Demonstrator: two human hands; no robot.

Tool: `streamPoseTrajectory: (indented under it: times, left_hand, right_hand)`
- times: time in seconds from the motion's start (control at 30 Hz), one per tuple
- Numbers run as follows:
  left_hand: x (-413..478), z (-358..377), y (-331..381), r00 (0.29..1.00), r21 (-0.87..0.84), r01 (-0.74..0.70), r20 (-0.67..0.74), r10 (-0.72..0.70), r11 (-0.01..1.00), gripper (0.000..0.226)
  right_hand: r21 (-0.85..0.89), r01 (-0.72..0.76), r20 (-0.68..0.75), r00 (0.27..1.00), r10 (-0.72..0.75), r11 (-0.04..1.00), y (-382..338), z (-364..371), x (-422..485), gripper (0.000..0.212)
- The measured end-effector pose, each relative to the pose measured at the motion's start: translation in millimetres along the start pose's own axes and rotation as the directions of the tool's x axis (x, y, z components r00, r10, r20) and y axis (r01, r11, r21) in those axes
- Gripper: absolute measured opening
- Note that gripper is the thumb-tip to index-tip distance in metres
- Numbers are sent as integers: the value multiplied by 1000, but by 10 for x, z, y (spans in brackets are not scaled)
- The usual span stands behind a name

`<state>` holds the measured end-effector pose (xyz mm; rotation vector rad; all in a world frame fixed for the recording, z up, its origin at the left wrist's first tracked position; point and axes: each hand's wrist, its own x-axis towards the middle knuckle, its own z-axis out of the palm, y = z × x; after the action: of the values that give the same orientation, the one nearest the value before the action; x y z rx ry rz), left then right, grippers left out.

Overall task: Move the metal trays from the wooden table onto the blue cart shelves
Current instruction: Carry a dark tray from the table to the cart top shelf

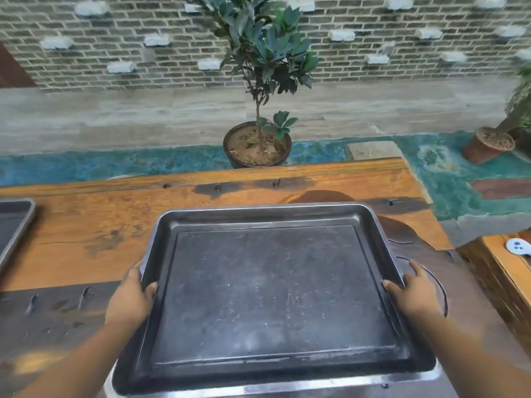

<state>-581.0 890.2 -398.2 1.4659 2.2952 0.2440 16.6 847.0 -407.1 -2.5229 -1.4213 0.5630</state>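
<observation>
Head view, looking forward and down: a dark metal tray (273,294) fills the lower middle of the frame, carried between both hands above the wooden worktop (115,225). Its raised rim is worn and grey, its flat bottom scratched and dull. The left hand (130,297) clasps the tray's left edge, thumb hooked over the rim onto the inner wall, fingers hidden beneath. The right hand (413,294) clasps the right edge in the same manner, thumb over the rim, with the forefinger stretched along the outside of the edge. Both forearms reach in from the bottom corners.

Just under the tray's near edge a second tray (316,387) shows as a bright metal strip along the bottom of the frame; whether the two touch cannot be told. A third tray (17,222) lies on the worktop at the far left, cut off by the frame edge, well apart from the held one.

Beyond the worktop's far edge stands a potted plant (258,145) on a blue-green floor (448,179), before a brick wall (115,53). Another pot (488,145) sits at the right, tilted. A small white object (518,247) rests on a wooden surface at the right edge.
</observation>
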Motion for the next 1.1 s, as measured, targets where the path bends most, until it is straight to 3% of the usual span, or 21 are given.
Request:
streamPoseTrajectory:
  times: [0.27,0.5,0.7,0.93,1.1]
  left_hand:
    - [-71,-814,396,986,-121,-99,-142,81,988,26]
    - [-179,-1722,761,974,-85,-73,-222,52,994,31]
    - [-354,-2387,992,958,-82,-75,-282,49,994,35]
    - [-432,-3010,996,936,-134,-77,-350,25,988,35]
    - [-529,-3142,875,932,-159,-73,-362,10,985,35]
  right_hand:
    - [129,124,-94,989,-112,984,-553,-910,55,39]
    - [162,197,-123,976,-179,967,-1088,-1764,71,43]
    - [223,232,-144,969,-203,947,-1517,-2408,-11,28]
    - [311,297,-190,950,-247,903,-1877,-2854,-204,20]
    - [276,320,-153,946,-287,906,-1995,-2952,-262,15]
